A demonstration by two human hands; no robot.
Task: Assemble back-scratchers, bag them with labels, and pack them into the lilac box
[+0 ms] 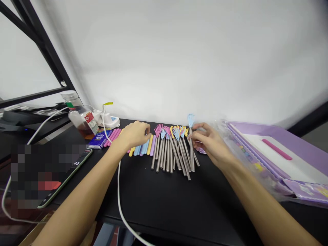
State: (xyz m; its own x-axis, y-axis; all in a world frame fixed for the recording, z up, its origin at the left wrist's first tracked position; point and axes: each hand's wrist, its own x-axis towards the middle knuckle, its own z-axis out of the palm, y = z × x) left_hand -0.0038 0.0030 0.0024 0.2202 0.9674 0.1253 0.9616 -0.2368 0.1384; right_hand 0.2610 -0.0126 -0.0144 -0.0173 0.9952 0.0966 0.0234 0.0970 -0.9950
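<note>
A row of metal rods with small coloured hand-shaped tips (172, 150) lies on the black table (164, 194). To their left lie pastel sleeves in pink, yellow, blue and purple (143, 148). My left hand (134, 135) rests curled on those sleeves, fingers closed over them. My right hand (208, 141) pinches one rod with a blue hand tip (190, 120) at the right end of the row, its tip raised above the others.
A purple box with a white tray and a pink sleeve (276, 150) sits at the right under clear plastic wrap. A drink bottle (79, 118), a tissue pack (100, 139), a white power strip (109, 120), a white cable (119, 191) and a phone (64, 177) lie at the left.
</note>
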